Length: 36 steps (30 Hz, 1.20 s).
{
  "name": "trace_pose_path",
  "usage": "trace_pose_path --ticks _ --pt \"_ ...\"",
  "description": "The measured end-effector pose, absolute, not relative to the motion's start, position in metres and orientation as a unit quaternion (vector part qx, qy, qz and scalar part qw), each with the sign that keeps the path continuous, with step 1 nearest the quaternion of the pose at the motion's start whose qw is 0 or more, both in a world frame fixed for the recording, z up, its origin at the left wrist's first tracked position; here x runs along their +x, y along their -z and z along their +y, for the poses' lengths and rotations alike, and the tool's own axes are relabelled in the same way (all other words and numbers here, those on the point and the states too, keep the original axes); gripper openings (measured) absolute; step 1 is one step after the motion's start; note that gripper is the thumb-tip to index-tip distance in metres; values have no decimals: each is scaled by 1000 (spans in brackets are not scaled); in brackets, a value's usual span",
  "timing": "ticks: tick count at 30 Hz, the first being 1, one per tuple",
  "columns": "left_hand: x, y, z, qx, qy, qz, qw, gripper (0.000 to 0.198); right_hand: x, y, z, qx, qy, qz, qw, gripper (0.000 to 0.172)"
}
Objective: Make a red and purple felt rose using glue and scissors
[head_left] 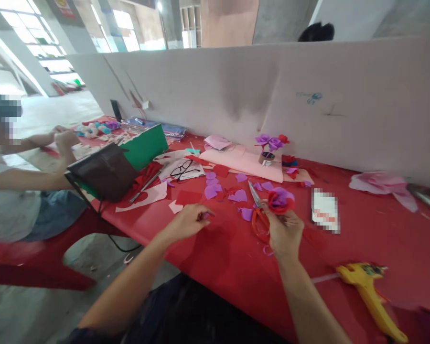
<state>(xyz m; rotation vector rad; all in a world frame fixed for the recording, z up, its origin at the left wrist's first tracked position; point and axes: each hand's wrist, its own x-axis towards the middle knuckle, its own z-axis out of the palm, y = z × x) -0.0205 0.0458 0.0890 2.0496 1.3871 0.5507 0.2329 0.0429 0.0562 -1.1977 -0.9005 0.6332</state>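
Note:
My right hand (285, 231) grips a paper flower (280, 199) with red outer petals and a purple middle, held above the red table. Scissors with orange-red handles (260, 224) lie just left of that hand, blades pointing away; the hand partly covers them. My left hand (189, 221) hovers over the table near its front edge, fingers curled, with a small bit of purple petal (206, 216) showing between the fingertips. Between and beyond the hands, several cut purple petals (238, 195) are scattered. A red paper piece (188, 198) lies beyond the left hand.
A yellow glue gun (369, 291) rests at the right front, with a phone (325, 210) farther back. Purple flowers (270, 142) stand in a small holder before the white partition (200, 91). At left are a dark box-like stand (103, 169), eyeglasses (185, 169) and a seated person (32, 191).

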Motion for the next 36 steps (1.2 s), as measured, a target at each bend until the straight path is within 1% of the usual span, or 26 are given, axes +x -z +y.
trace_pose_path --ticks 2,3,4,5,7,8,9,10,11,12,14,15,16,18,19,20,22,23,24,25,26,27,29,32,34,36 --pt "-31 -107 58 792 -161 436 395 28 233 -55 40 -542 -263 -447 661 13" --pt "-36 -115 67 801 -107 385 446 35 233 -54 40 -540 -258 -465 652 14" --pt "-40 -121 77 810 -66 358 460 42 233 -54 39 -534 -255 -480 647 17" --pt "-43 -126 88 821 -64 373 427 42 234 -54 39 -526 -255 -491 646 20" --pt "-43 -132 105 841 -130 466 244 32 234 -54 40 -512 -257 -500 650 20" --pt "-40 -133 110 849 -147 483 159 36 233 -55 40 -509 -260 -500 651 19" --pt "-35 -133 113 861 -147 478 96 42 233 -55 41 -506 -264 -500 651 17" --pt "-28 -133 113 879 -136 453 62 49 232 -55 41 -504 -269 -499 652 16" --pt "-20 -131 113 895 -129 423 51 53 231 -55 42 -502 -277 -496 652 15" --pt "-11 -129 111 897 -148 414 50 50 230 -55 42 -502 -285 -493 651 15" --pt "6 -123 107 863 -217 446 94 33 229 -56 42 -506 -299 -484 648 17" --pt "13 -120 106 835 -256 469 134 29 229 -56 43 -510 -305 -480 645 18" --pt "19 -116 106 822 -267 466 189 28 229 -56 43 -514 -308 -475 644 19" --pt "27 -110 107 823 -224 431 294 22 230 -55 44 -522 -308 -469 642 19" --pt "29 -108 107 833 -199 412 311 18 230 -54 44 -523 -309 -468 642 18" --pt "31 -106 107 845 -185 402 299 15 230 -53 44 -522 -310 -469 641 18" --pt "34 -104 104 865 -198 401 230 11 230 -52 44 -522 -313 -469 640 18" --pt "37 -103 101 865 -219 405 200 11 230 -51 44 -523 -314 -470 638 17" --pt "41 -102 98 863 -233 401 199 18 229 -51 44 -525 -313 -472 636 17" --pt "45 -101 95 857 -244 396 220 25 228 -51 43 -525 -311 -474 634 17" --pt "50 -100 93 846 -244 400 254 27 227 -52 43 -526 -309 -477 633 17" --pt "54 -98 91 831 -242 410 289 23 226 -53 43 -526 -306 -480 632 17" --pt "63 -94 91 797 -279 429 322 21 224 -55 42 -526 -302 -480 634 18" --pt "73 -89 95 773 -335 377 385 18 222 -59 42 -529 -295 -471 642 18" --pt "77 -86 97 754 -349 332 447 20 223 -62 42 -532 -284 -471 643 16" --pt "81 -83 96 714 -369 318 503 21 223 -63 42 -535 -276 -473 643 14"
